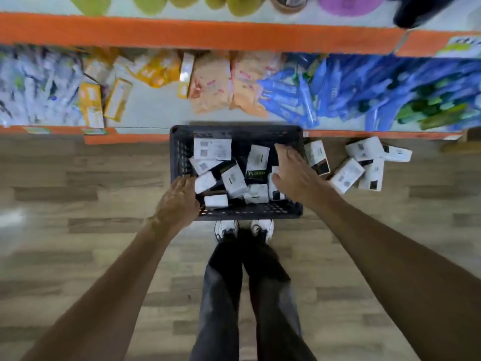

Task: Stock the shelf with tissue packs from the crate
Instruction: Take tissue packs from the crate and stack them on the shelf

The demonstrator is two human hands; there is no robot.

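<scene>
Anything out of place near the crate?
Yes. Several white tissue packs lie scattered on the wood-look floor right of the dark slotted plastic crate, not in it or on the orange-edged shelf. Packs inside it sit jumbled at all angles.

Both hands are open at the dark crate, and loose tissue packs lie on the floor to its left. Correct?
No: the head view shows the loose tissue packs on the floor to the right of the crate. Left hand and right hand are open at it.

Blue packs (338, 92) and peach bags (229, 82) lie side by side. White shoes (226, 229) stand on the wood floor (78, 204).
</scene>
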